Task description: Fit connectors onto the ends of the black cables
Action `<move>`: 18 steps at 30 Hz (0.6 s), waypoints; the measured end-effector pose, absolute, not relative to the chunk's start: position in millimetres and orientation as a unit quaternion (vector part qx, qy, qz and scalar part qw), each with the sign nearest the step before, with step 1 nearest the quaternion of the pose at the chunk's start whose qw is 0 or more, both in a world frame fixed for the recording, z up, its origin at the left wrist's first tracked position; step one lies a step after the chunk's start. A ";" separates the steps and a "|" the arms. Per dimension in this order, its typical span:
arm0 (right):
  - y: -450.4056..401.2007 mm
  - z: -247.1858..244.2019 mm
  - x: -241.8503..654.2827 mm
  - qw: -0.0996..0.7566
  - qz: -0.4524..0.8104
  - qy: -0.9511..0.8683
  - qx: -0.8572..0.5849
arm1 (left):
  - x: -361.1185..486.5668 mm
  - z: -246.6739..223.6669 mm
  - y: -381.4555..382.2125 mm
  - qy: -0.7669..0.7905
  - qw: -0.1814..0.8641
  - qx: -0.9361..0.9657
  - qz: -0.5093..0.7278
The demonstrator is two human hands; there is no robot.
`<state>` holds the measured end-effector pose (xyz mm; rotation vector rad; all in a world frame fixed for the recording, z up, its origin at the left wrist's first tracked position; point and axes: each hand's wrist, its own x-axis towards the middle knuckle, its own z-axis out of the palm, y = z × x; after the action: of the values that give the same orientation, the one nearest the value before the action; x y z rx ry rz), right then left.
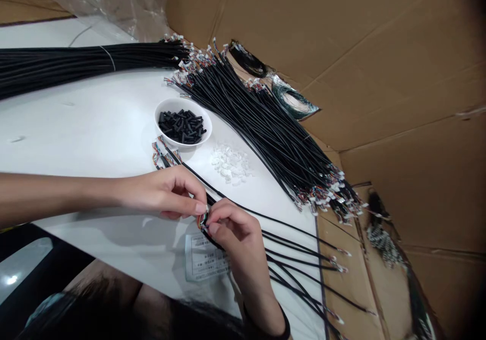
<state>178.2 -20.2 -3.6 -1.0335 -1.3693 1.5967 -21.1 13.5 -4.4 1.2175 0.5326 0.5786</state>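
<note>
My left hand (pixel 176 190) comes in from the left, its thumb and fingertip pinched on a small white connector at a cable's end. Thin coloured wires (pixel 202 220) run from that connector into a black cable. My right hand (pixel 235 228) pinches the same wires just beside it, close to my left fingertips. Several loose black cables (pixel 304 227) stretch out to the right from behind my hands, with small connectors on their far ends. Above my left hand lie other cable ends with bare coloured wires (pixel 156 153).
A white bowl (pixel 158 129) holds short black tubes. Right of it lies a pile of small white pieces (pixel 230 164). Large black cable bundles (pixel 250 112) cross the white table (pixel 94 117). A printed label bag (pixel 205 261) lies below my hands. Cardboard (pixel 341 36) borders the table.
</note>
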 end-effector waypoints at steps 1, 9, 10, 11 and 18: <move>-20.6 -5.1 178.2 0.387 0.621 -0.547 -0.407 | -20.9 -5.7 13.8 0.241 0.749 0.559 0.264; -22.0 -2.2 177.3 0.381 0.571 -0.589 -0.426 | -19.7 -1.2 9.9 0.285 0.756 0.529 0.260; -22.0 -1.2 176.9 0.378 0.568 -0.593 -0.429 | -19.5 -0.3 9.4 0.293 0.757 0.524 0.258; -22.1 -0.5 176.5 0.374 0.565 -0.597 -0.430 | -19.1 0.3 9.0 0.297 0.758 0.520 0.257; -24.0 -2.5 174.7 0.366 0.554 -0.604 -0.440 | -17.4 -2.7 11.2 0.297 0.753 0.531 0.251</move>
<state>174.7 -24.0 -2.5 -1.1308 -1.5523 1.4245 -17.4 11.2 -2.7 1.1593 0.6475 0.5484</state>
